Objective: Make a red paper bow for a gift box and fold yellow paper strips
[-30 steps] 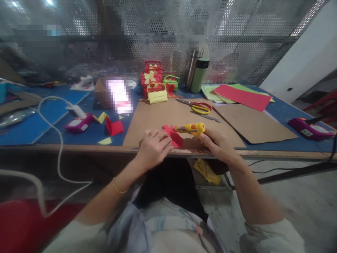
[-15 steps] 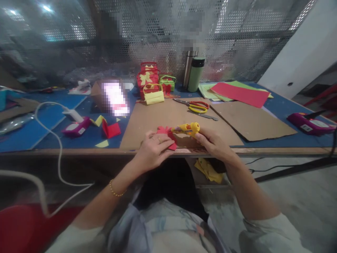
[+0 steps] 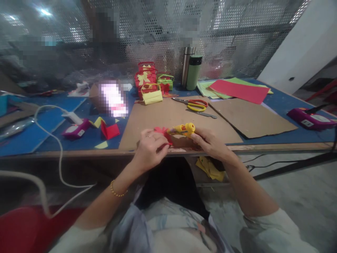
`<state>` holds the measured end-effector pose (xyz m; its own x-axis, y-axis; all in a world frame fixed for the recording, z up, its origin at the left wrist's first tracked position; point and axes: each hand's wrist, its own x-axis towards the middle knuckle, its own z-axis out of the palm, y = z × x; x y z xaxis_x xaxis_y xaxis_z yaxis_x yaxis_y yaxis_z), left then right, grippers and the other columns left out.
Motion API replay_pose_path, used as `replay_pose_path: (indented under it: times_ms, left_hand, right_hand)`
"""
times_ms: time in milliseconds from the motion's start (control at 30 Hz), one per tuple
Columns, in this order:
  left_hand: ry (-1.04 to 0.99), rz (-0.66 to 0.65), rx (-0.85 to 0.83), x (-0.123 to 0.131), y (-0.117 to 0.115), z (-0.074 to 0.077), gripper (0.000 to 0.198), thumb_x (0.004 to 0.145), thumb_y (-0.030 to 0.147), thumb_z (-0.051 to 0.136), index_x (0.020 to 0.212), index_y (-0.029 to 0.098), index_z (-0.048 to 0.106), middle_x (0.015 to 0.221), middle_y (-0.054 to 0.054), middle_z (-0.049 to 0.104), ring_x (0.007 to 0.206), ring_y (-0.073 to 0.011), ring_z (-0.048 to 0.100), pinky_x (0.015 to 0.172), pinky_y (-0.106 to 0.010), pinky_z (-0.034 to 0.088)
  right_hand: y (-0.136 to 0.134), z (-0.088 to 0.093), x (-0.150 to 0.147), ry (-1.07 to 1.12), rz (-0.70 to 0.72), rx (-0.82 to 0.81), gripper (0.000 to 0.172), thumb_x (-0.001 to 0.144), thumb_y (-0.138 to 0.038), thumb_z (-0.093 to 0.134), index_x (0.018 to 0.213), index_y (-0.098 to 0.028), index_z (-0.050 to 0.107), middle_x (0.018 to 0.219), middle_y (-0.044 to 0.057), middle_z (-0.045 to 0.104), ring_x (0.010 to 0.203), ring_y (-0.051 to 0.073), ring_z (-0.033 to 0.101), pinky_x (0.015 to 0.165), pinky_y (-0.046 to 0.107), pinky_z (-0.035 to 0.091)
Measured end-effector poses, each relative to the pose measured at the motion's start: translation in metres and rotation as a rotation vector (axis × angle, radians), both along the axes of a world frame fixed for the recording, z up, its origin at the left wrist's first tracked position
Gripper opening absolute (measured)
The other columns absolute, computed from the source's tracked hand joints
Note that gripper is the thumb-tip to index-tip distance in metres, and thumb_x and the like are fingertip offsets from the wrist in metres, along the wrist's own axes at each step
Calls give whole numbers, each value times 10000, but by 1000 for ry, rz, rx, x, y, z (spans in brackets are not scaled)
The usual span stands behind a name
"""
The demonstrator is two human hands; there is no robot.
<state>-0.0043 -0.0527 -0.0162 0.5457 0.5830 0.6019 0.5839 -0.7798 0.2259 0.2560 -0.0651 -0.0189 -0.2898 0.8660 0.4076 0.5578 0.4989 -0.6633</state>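
At the front edge of the table, my left hand [image 3: 151, 147] is closed on a red paper piece [image 3: 161, 130] with scalloped edges. My fingers cover much of that paper. My right hand [image 3: 207, 140] grips a yellow glue gun [image 3: 183, 129], holding it nearly level. Its tip points left and meets the red paper or sits just over it; I cannot tell which. Under both hands lies a brown cardboard sheet [image 3: 147, 117]. Scissors [image 3: 196, 104] with red and yellow handles rest on the cardboard beyond my right hand, beside a grey flat blade [image 3: 206, 115].
Small paper bags, one yellow [image 3: 153, 97], one green [image 3: 165, 82], and red ones stand at the back near a green bottle [image 3: 194, 73]. Coloured paper sheets [image 3: 239, 92] lie right. A folded red paper [image 3: 110, 130], purple device [image 3: 76, 129] and white cable [image 3: 60, 154] are left.
My left fingers have shifted and curled on the red paper, covering its lower part differently. The glue gun stays at the paper. The whole view has moved slightly.
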Motion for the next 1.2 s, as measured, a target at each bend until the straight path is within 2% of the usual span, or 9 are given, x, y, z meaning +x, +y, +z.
replay_pose_path:
  times_ms: [233, 433, 567, 767, 867, 967, 1200]
  left_hand:
    - [-127, 130, -134, 10, -3, 1, 143, 873, 192, 606, 771, 220, 702, 906, -23, 809, 878, -216, 722, 895, -414, 467]
    - [-73, 283, -215, 23, -4, 10, 145, 825, 181, 608, 703, 216, 680, 756, -6, 768, 773, -212, 680, 867, -411, 454]
    - [-49, 341, -261, 25, 3, 16, 144, 831, 206, 625, 698, 208, 680, 696, -10, 711, 722, -197, 626, 834, -397, 452]
    - [-12, 458, -311, 23, 20, 29, 120, 810, 256, 678, 714, 213, 735, 882, -63, 689, 949, -265, 596, 896, -447, 442]
    - [18, 434, -351, 17, 27, 33, 144, 813, 270, 658, 723, 224, 760, 841, -61, 658, 917, -260, 577, 895, -456, 451]
    - [14, 365, -424, 8, 34, 36, 192, 819, 266, 610, 698, 216, 749, 801, -54, 657, 842, -232, 586, 831, -415, 474]
    - [-106, 97, -769, -9, 52, 43, 174, 776, 328, 643, 702, 196, 729, 692, -21, 692, 684, -171, 627, 618, -282, 466]
  right_hand:
    - [2, 2, 0, -9, 22, 12, 477, 1042, -595, 409, 765, -223, 519, 724, 26, 602, 673, 173, 524, 647, 307, 390]
    - [3, 2, 0, -30, 26, -1, 471, 1049, -582, 395, 822, -212, 578, 758, 46, 632, 707, 192, 554, 666, 313, 404]
    - [4, 1, -1, -41, 24, -1, 478, 1052, -579, 384, 842, -207, 601, 781, 54, 642, 722, 198, 557, 681, 317, 414]
    - [3, 3, -2, -34, 27, -7, 480, 1052, -576, 386, 847, -200, 604, 795, 59, 659, 726, 195, 557, 687, 317, 417]
    - [3, 3, -2, -21, 29, -8, 475, 1050, -580, 382, 850, -205, 594, 803, 57, 665, 731, 194, 562, 687, 313, 414]
    - [3, 2, -2, -21, 22, -6, 470, 1048, -583, 387, 862, -205, 596, 800, 55, 662, 733, 196, 565, 688, 314, 414]
    - [4, 2, 0, -33, 22, -19, 486, 1048, -594, 378, 832, -214, 590, 793, 54, 656, 732, 197, 567, 689, 315, 412]
